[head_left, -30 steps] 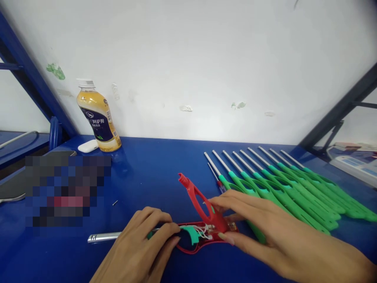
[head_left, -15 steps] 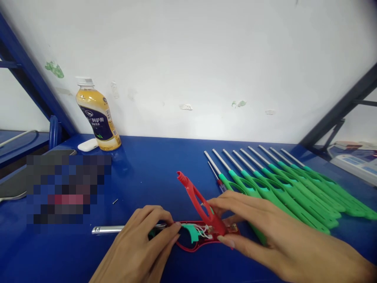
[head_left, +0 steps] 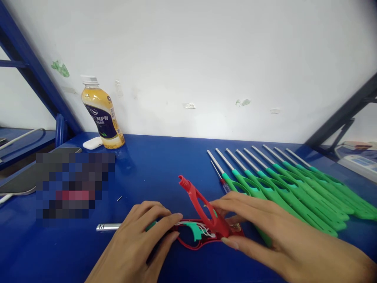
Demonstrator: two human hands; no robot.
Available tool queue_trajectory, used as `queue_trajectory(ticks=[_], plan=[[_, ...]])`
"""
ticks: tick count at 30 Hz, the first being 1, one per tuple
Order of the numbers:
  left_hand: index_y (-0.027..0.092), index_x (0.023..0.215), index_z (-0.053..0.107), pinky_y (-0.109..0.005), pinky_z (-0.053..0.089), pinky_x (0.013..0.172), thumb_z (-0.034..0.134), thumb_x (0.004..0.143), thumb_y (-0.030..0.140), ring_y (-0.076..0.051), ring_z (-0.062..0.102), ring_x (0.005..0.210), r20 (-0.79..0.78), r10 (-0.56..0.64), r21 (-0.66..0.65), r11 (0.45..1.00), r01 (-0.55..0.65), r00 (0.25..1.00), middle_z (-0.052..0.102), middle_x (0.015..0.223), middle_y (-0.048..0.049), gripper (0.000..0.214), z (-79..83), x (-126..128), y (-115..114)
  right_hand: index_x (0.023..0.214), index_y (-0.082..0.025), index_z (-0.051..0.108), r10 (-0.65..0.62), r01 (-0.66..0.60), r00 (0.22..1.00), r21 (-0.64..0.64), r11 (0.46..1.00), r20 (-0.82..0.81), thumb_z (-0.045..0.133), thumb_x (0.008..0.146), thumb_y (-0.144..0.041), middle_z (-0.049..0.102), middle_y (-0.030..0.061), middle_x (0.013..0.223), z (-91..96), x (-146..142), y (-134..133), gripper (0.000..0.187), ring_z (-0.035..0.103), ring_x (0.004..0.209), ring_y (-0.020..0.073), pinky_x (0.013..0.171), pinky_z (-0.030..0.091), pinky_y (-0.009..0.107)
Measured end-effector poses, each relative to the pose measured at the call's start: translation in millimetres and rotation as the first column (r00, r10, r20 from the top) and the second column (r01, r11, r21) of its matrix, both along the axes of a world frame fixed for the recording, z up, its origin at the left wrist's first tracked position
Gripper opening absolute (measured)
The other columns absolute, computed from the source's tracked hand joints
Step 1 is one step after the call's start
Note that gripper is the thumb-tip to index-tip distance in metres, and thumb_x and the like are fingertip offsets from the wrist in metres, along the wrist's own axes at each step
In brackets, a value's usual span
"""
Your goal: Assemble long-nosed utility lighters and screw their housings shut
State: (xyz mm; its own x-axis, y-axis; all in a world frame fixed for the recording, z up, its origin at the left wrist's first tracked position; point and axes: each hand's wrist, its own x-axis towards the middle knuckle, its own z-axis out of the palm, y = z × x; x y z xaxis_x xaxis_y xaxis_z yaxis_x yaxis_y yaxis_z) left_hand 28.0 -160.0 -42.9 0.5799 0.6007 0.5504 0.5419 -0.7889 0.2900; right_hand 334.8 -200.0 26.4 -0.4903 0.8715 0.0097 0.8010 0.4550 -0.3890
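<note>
An opened red lighter body (head_left: 203, 237) lies flat on the blue table (head_left: 153, 169), with a green trigger (head_left: 194, 230), white wires and a metal nozzle tube (head_left: 107, 226) sticking out to the left. My left hand (head_left: 141, 243) presses down on the lighter's neck where the tube joins. My right hand (head_left: 265, 232) holds the red cover half (head_left: 200, 204), which stands tilted up from the body's right end. The fingers of my right hand hide that end.
A row of several green long-nozzle lighters (head_left: 282, 188) lies to the right. A small red-handled screwdriver (head_left: 219, 177) rests beside them. A yellow drink bottle (head_left: 101, 114) and a white case (head_left: 92, 143) stand at the back left. A tiny screw (head_left: 119, 198) lies loose.
The view shifted slightly. My left hand's fingers moved a little right along the lighter neck. The red cover stays tilted up in my right hand.
</note>
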Motion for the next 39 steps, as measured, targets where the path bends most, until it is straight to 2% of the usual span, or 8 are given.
queue_trajectory(ticks=[5, 12, 16, 19, 26, 33, 37, 39], plan=[[0.030, 0.127, 0.069, -0.028, 0.059, 0.088, 0.062, 0.107, 0.025, -0.019, 0.070, 0.105, -0.050, 0.052, 0.018, 0.999, -0.052, 0.997, 0.075, 0.113, 0.0012, 0.021, 8.9, -9.5, 1.3, 0.154, -0.048, 0.044, 0.027, -0.028, 0.999, 0.038, 0.999, 0.018, 0.054, 0.110, -0.052, 0.063, -0.0076, 0.155, -3.4, 1.8, -0.5, 0.045, 0.060, 0.144, 0.0210, 0.101, 0.062, 0.027], [0.033, 0.117, 0.071, -0.026, 0.057, 0.081, 0.055, 0.108, 0.016, -0.015, 0.070, 0.096, -0.066, 0.004, -0.021, 1.000, -0.006, 0.998, 0.074, 0.110, 0.0033, 0.025, 7.4, -16.4, 4.4, 0.153, -0.048, 0.044, 0.031, -0.032, 0.999, 0.068, 0.997, 0.004, 0.055, 0.110, -0.050, 0.065, -0.0081, 0.152, -2.7, 1.1, -0.7, 0.044, 0.063, 0.141, 0.0190, 0.100, 0.062, 0.026], [0.030, 0.118, 0.071, -0.025, 0.057, 0.080, 0.053, 0.107, 0.009, -0.016, 0.067, 0.098, -0.041, -0.011, -0.019, 1.000, 0.010, 0.999, 0.070, 0.110, -0.0004, 0.029, 5.7, -13.9, 2.2, 0.155, -0.048, 0.043, 0.041, -0.041, 0.999, 0.072, 0.997, 0.001, 0.055, 0.110, -0.050, 0.065, -0.0077, 0.153, -3.6, -0.3, 0.3, 0.046, 0.063, 0.141, 0.0189, 0.100, 0.063, 0.026], [0.026, 0.112, 0.070, -0.028, 0.057, 0.080, 0.054, 0.107, 0.012, -0.018, 0.065, 0.096, -0.034, 0.009, -0.015, 1.000, -0.009, 0.999, 0.068, 0.107, -0.0030, 0.022, 4.9, -8.3, -0.5, 0.154, -0.049, 0.044, 0.042, -0.042, 0.999, 0.078, 0.996, 0.004, 0.055, 0.110, -0.050, 0.065, -0.0080, 0.153, -4.7, 1.3, -1.1, 0.045, 0.063, 0.141, 0.0198, 0.099, 0.064, 0.027], [0.024, 0.095, 0.065, -0.030, 0.055, 0.079, 0.053, 0.108, 0.012, -0.017, 0.063, 0.087, -0.001, 0.030, -0.003, 1.000, -0.030, 1.000, 0.067, 0.101, -0.0021, 0.021, 0.3, -1.3, 1.4, 0.155, -0.048, 0.044, 0.050, -0.051, 0.999, 0.058, 0.997, 0.013, 0.055, 0.110, -0.051, 0.064, -0.0071, 0.154, -6.3, 2.2, -3.6, 0.047, 0.064, 0.141, 0.0216, 0.095, 0.065, 0.028], [0.026, 0.104, 0.068, -0.033, 0.055, 0.085, 0.055, 0.109, 0.017, -0.020, 0.065, 0.093, 0.004, 0.050, 0.027, 0.998, -0.051, 0.999, 0.070, 0.105, -0.0018, 0.017, 3.0, -1.9, 3.4, 0.158, -0.042, 0.042, 0.067, -0.093, 0.991, 0.231, 0.969, 0.117, 0.053, 0.112, -0.048, 0.070, -0.0035, 0.146, -3.2, 14.7, -0.8, 0.048, 0.073, 0.127, 0.0203, 0.088, 0.067, 0.027], [0.028, 0.118, 0.070, -0.036, 0.057, 0.085, 0.059, 0.108, 0.027, -0.022, 0.067, 0.098, -0.014, 0.133, 0.042, 0.990, -0.133, 0.991, 0.071, 0.111, -0.0026, 0.014, 4.9, -5.1, 0.4, 0.148, -0.030, 0.054, 0.134, -0.218, 0.952, 0.306, 0.927, 0.275, 0.042, 0.115, -0.042, 0.077, 0.0017, 0.135, 0.9, 21.7, -6.4, 0.037, 0.079, 0.113, 0.0205, 0.073, 0.067, 0.026], [0.031, 0.134, 0.066, -0.041, 0.059, 0.093, 0.059, 0.109, 0.036, -0.025, 0.070, 0.104, -0.034, 0.186, 0.077, 0.980, -0.183, 0.982, 0.072, 0.119, -0.0035, 0.027, 4.6, -8.5, -2.5, 0.138, -0.026, 0.062, 0.128, -0.241, 0.940, 0.350, 0.905, 0.317, 0.032, 0.118, -0.040, 0.080, 0.0029, 0.125, 1.2, 17.7, -8.8, 0.039, 0.081, 0.103, 0.0190, 0.065, 0.065, 0.026]])
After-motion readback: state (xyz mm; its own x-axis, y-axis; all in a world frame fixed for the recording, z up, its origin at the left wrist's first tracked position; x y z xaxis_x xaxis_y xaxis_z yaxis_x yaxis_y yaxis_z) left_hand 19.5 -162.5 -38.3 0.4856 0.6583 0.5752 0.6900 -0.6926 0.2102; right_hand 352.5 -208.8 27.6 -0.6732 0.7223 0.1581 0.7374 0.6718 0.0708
